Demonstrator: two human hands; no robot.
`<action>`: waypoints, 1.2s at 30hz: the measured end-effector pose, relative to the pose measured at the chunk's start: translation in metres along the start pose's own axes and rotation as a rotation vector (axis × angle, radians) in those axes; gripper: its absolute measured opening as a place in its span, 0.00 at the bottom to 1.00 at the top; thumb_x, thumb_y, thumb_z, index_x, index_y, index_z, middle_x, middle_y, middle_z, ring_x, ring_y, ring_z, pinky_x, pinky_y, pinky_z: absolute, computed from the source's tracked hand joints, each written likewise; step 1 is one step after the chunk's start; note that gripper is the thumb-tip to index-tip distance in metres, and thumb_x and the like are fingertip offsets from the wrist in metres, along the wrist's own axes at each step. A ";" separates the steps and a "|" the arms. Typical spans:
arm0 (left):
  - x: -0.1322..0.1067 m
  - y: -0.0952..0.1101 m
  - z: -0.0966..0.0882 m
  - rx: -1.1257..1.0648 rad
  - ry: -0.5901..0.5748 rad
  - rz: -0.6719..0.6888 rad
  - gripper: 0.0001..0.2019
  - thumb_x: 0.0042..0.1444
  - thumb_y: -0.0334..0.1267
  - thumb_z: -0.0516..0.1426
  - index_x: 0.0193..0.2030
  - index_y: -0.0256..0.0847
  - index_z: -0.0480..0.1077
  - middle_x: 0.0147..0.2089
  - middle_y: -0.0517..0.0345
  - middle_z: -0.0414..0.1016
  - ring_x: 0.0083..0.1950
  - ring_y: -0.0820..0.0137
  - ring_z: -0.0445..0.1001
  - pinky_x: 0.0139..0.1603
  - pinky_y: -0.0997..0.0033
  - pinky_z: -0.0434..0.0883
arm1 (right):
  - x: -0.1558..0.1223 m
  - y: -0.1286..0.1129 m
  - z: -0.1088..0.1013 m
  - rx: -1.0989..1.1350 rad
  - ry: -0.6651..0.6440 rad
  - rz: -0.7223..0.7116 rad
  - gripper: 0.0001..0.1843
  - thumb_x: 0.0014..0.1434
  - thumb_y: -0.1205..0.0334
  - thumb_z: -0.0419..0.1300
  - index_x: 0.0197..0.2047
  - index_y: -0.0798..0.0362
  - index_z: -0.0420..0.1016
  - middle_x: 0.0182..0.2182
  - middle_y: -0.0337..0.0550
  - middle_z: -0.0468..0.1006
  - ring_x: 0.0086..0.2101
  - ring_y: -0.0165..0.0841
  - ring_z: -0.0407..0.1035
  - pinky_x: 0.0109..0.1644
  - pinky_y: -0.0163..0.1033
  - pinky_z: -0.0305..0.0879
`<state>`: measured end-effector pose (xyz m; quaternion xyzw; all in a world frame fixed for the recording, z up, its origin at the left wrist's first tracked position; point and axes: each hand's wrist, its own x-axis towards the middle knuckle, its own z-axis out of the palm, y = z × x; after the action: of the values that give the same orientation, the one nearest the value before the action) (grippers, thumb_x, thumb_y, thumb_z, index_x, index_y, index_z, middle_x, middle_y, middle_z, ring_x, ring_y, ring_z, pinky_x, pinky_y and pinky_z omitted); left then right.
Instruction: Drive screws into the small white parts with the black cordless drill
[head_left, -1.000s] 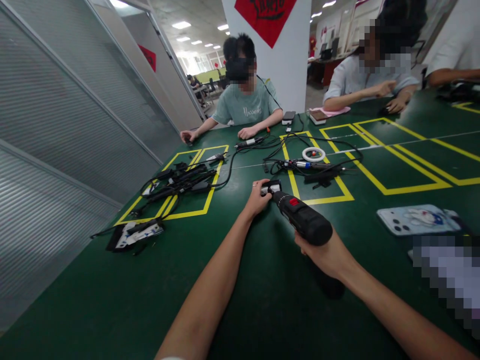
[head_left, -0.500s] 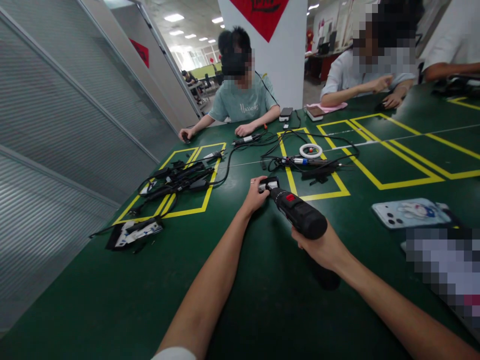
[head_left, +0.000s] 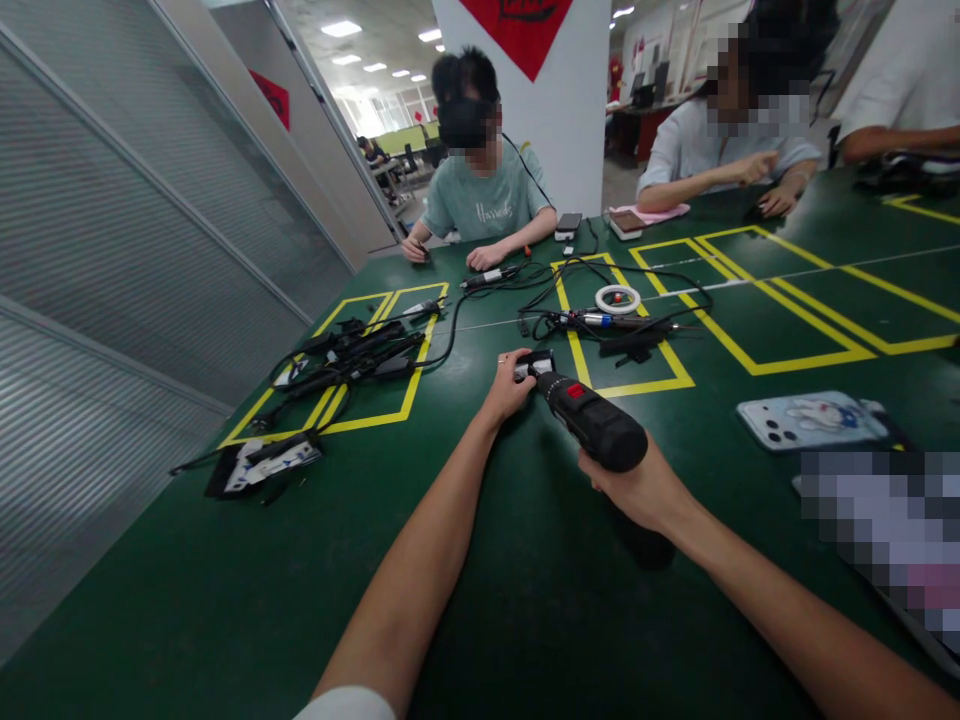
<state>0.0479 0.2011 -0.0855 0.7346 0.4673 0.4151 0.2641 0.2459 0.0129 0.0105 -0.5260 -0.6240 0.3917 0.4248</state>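
My right hand [head_left: 637,487] is wrapped round the handle of a black cordless drill [head_left: 600,425] with a red switch on top. The drill's nose points away from me, down to a small black piece with a pale, shiny inside [head_left: 543,358] on the green table. My left hand [head_left: 508,387], a ring on one finger, is closed on the near left side of that piece. The drill's front end and my fingers partly cover the piece, so its kind and the bit's exact contact are hidden.
Black cables and adapters [head_left: 360,355] lie tangled at the left within yellow tape. Ahead are a soldering iron [head_left: 600,320] and a white ring roll [head_left: 618,299]. A phone [head_left: 814,420] lies at the right. People sit across the table [head_left: 420,600].
The view has shifted slightly. My hands and the drill keep their places at the small piece. The person opposite has drawn one hand inward, lifting a small dark thing.
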 end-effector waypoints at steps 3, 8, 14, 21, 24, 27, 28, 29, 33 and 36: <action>0.000 -0.001 0.000 0.002 0.001 0.001 0.24 0.49 0.28 0.56 0.55 0.41 0.65 0.52 0.51 0.63 0.56 0.63 0.64 0.62 0.60 0.60 | 0.000 -0.001 0.000 -0.001 0.001 0.009 0.15 0.51 0.66 0.60 0.44 0.52 0.72 0.31 0.43 0.77 0.35 0.38 0.73 0.37 0.41 0.68; 0.001 -0.003 0.000 0.002 -0.002 -0.004 0.24 0.49 0.28 0.56 0.55 0.43 0.65 0.52 0.52 0.62 0.56 0.63 0.64 0.62 0.61 0.60 | 0.000 0.000 -0.001 -0.005 -0.007 0.019 0.14 0.51 0.66 0.60 0.43 0.52 0.73 0.32 0.43 0.77 0.36 0.38 0.73 0.37 0.41 0.68; 0.000 -0.002 0.001 -0.001 -0.001 -0.005 0.24 0.49 0.28 0.56 0.55 0.42 0.65 0.52 0.51 0.62 0.56 0.63 0.64 0.62 0.61 0.60 | 0.000 0.002 0.000 -0.009 -0.001 0.026 0.13 0.51 0.65 0.60 0.42 0.52 0.73 0.32 0.43 0.78 0.36 0.39 0.73 0.38 0.42 0.68; 0.000 -0.001 0.000 0.003 -0.002 -0.005 0.22 0.51 0.29 0.56 0.55 0.41 0.65 0.53 0.51 0.63 0.56 0.63 0.64 0.62 0.60 0.60 | -0.001 -0.001 0.000 -0.004 0.002 0.023 0.17 0.50 0.65 0.60 0.46 0.53 0.73 0.32 0.44 0.78 0.36 0.39 0.73 0.36 0.41 0.68; 0.000 -0.001 0.000 0.002 0.003 -0.004 0.21 0.52 0.32 0.56 0.55 0.41 0.65 0.52 0.51 0.63 0.56 0.63 0.64 0.62 0.61 0.61 | -0.001 -0.001 0.000 -0.002 0.009 0.019 0.17 0.50 0.65 0.60 0.45 0.53 0.73 0.31 0.43 0.78 0.35 0.38 0.73 0.36 0.41 0.67; -0.001 0.000 0.000 -0.001 0.002 0.003 0.21 0.53 0.33 0.56 0.55 0.41 0.65 0.53 0.50 0.63 0.56 0.63 0.64 0.62 0.61 0.61 | -0.001 0.000 0.000 -0.004 0.003 0.017 0.15 0.50 0.65 0.60 0.44 0.52 0.74 0.30 0.43 0.78 0.34 0.38 0.73 0.35 0.41 0.67; -0.001 0.000 0.000 -0.001 0.001 0.004 0.21 0.53 0.32 0.56 0.55 0.41 0.65 0.53 0.50 0.63 0.56 0.63 0.64 0.62 0.61 0.60 | -0.001 0.000 0.000 -0.005 0.004 0.018 0.15 0.50 0.65 0.60 0.44 0.52 0.74 0.30 0.43 0.78 0.34 0.38 0.73 0.35 0.41 0.67; -0.001 0.000 0.000 -0.001 -0.001 0.004 0.21 0.53 0.32 0.56 0.55 0.41 0.65 0.53 0.50 0.63 0.56 0.64 0.64 0.62 0.61 0.60 | -0.001 0.000 0.000 -0.006 0.004 0.019 0.15 0.50 0.65 0.60 0.43 0.52 0.74 0.30 0.43 0.78 0.34 0.38 0.73 0.35 0.41 0.67; 0.000 0.000 -0.001 0.002 -0.003 -0.001 0.20 0.54 0.32 0.55 0.55 0.41 0.65 0.53 0.51 0.63 0.57 0.64 0.63 0.62 0.62 0.60 | -0.001 -0.001 0.000 -0.007 0.009 0.019 0.16 0.50 0.65 0.60 0.45 0.52 0.73 0.31 0.43 0.78 0.35 0.39 0.73 0.36 0.41 0.67; 0.000 0.000 -0.001 0.001 -0.002 -0.007 0.20 0.53 0.32 0.55 0.55 0.42 0.65 0.52 0.52 0.63 0.57 0.64 0.63 0.62 0.62 0.60 | -0.002 -0.003 -0.001 -0.007 0.007 0.017 0.15 0.50 0.65 0.60 0.44 0.53 0.73 0.32 0.43 0.78 0.35 0.38 0.73 0.37 0.41 0.68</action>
<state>0.0475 0.2005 -0.0850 0.7333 0.4700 0.4133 0.2656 0.2457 0.0108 0.0134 -0.5342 -0.6194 0.3910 0.4219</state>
